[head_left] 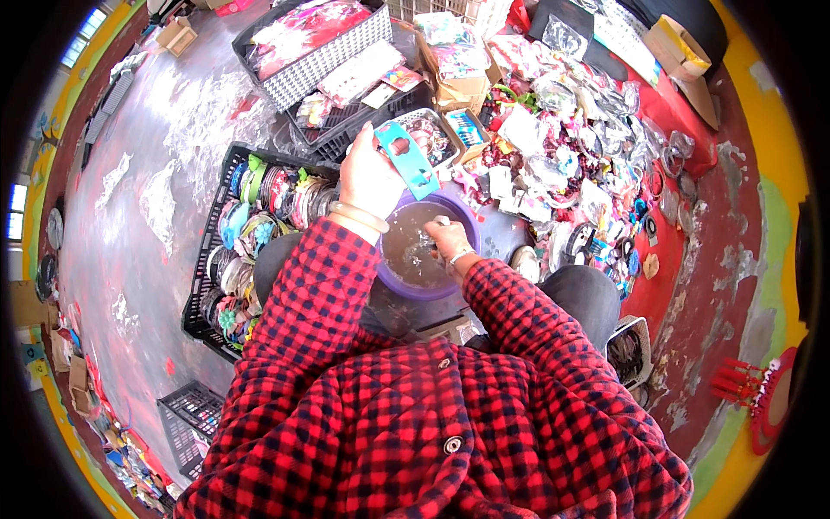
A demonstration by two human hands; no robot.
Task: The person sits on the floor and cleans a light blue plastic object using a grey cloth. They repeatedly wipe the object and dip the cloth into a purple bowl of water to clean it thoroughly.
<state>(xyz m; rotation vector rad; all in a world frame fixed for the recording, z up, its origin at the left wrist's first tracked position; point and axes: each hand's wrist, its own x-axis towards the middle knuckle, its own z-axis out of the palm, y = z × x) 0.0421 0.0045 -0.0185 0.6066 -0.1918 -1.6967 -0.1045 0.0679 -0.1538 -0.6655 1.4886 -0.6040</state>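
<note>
**Hands over a purple bowl, a teal card held up**

The person in a red and black checked quilted jacket (415, 415) sits above a round purple plastic bowl (424, 246) that rests at the lap, between the knees. The left hand (370, 177) is raised at the far left rim of the bowl, a pale bangle at its wrist. Its fingers (380, 143) are closed around a flat teal plastic card with punched holes (406, 158), which stands tilted, its far end up and its near end pointing down toward the bowl.

The right hand (450, 242) reaches into the bowl from the right, at its near right side. Its fingers are curled shut over something small and pale; what it is cannot be told.

To the left of the bowl stands a black plastic crate (212, 251) packed with rolls of coloured ribbon. Farther off, a second black crate with a white mesh side (324, 60) holds pink packets. Far and right of the bowl, a loose heap of clear packets and small colourful trinkets (579, 164) spreads across a red cloth (683, 117). Beside the right knee, near the lower right, sits a small white basket (631, 346). The grey floor (164, 173) stretches away on the left.
</note>
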